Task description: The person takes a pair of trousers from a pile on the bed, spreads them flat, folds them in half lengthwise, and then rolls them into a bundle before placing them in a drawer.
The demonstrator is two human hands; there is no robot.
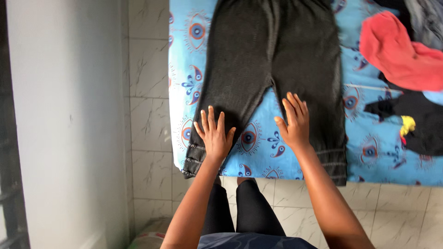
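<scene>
A pair of dark grey trousers lies spread flat on a bed with a blue patterned sheet, legs pointing toward me. My left hand rests flat, fingers spread, on the lower part of the left trouser leg, near its buttoned cuff. My right hand presses flat on the inner edge of the right trouser leg, above its ribbed cuff. Neither hand holds anything.
A red garment lies at the right on the bed, with grey cloth behind it and a black garment with a yellow patch below it. A white wall stands at left. Marbled floor tiles surround the bed.
</scene>
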